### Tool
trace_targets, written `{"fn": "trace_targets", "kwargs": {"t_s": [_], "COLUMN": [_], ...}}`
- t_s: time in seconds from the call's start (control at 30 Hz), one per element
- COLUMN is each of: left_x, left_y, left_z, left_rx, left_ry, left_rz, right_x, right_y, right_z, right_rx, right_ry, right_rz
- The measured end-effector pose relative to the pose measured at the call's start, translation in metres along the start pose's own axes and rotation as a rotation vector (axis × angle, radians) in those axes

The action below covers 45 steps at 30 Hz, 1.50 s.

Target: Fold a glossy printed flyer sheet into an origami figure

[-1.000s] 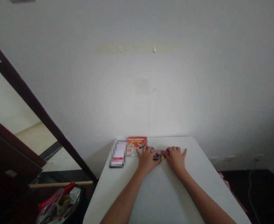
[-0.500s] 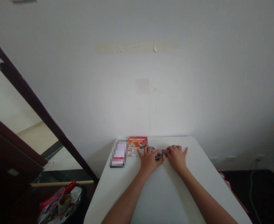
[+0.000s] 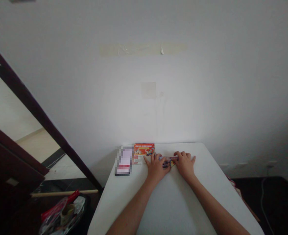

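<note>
Fingers (image 3: pixel 156 157) of the left hand (image 3: pixel 155 168) and right hand (image 3: pixel 185 163) are clamped on opposite ends of a small printed paper (image 3: pixel 167 162) on the table (image 3: pixel 168 202). To the left lie a phone (image 3: pixel 124 160) and an orange-topped card (image 3: pixel 144 149), before the wall (image 3: pixel 207 81).

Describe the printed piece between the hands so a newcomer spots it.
Find the white table against the wall. Near its far edge, look between the left hand and right hand. The printed piece there is dark and multicoloured, touched by both hands, unlike the orange-and-white leaflet to the left.
</note>
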<state>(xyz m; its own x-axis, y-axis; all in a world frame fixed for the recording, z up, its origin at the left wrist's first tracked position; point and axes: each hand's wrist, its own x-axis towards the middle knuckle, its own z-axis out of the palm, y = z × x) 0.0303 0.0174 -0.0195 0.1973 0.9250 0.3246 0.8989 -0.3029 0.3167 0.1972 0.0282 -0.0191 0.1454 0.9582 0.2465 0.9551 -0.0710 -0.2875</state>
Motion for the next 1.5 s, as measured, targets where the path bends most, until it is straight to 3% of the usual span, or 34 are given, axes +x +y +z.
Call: {"fn": "trace_targets", "kwargs": {"t_s": [0.37,0.57,1.03,1.5], "left_x": [-0.001,0.000,0.000,0.001], "left_y": [0.000,0.004,0.003,0.005], "left_z": [0.002,0.005,0.005,0.004], "left_rx": [0.001,0.030,0.036,0.037], "left_ry": [0.028,0.025,-0.035,-0.033], "left_rz": [0.007,0.001,-0.027,-0.058], "right_x": [0.000,0.003,0.004,0.013], "right_y": [0.001,0.001,0.006,0.052], "right_z": [0.000,0.000,0.007,0.024], "right_rx": [-0.002,0.047,0.074,0.334], "right_ry": [-0.028,0.022,0.051,0.239], "right_rz": [0.001,-0.017,-0.030,-0.213]}}
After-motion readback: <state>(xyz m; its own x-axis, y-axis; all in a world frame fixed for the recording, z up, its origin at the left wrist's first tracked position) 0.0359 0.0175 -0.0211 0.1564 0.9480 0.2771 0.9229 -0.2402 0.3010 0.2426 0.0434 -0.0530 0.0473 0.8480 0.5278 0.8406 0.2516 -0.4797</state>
